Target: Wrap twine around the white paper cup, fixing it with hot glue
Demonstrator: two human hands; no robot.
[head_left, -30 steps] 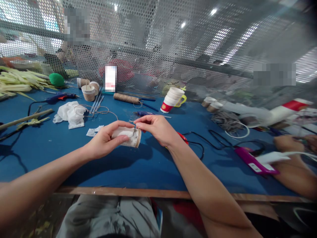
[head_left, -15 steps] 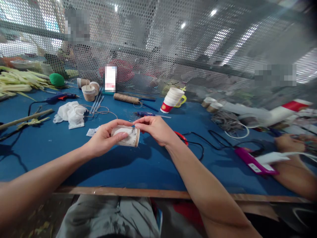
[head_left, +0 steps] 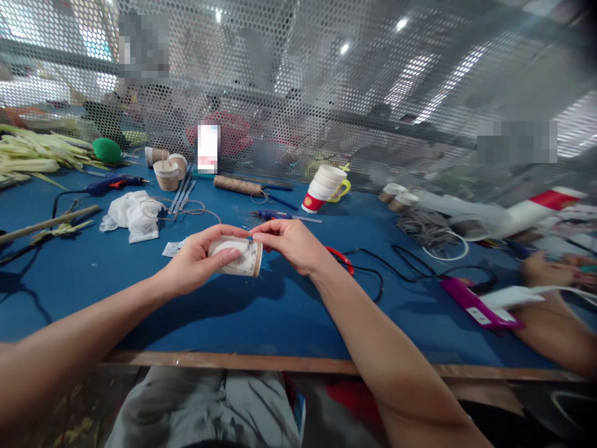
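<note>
A small white paper cup [head_left: 240, 256] lies sideways above the blue table, a brown twine band around its right end. My left hand [head_left: 198, 258] is closed around it, thumb on the near side and fingers behind. My right hand [head_left: 291, 242] is at the cup's upper right edge, thumb and forefinger pinched together. What that pinch holds, if anything, is too small to make out. Behind my hands lies a blue glue gun [head_left: 270, 214]. A scrap of white lace [head_left: 173, 248] lies just left of the cup.
White lace cloth [head_left: 135, 211], a twine spool [head_left: 237, 185] and stacked paper cups [head_left: 324, 186] stand farther back. At right, a purple power strip [head_left: 480, 305] with black cords lies near another person's arm [head_left: 550, 323]. A perforated metal screen [head_left: 280, 81] closes the back.
Both my hands and the cup keep nearly the same place; the cup has shifted very slightly left. At the right, the other person's hand has moved a little.
</note>
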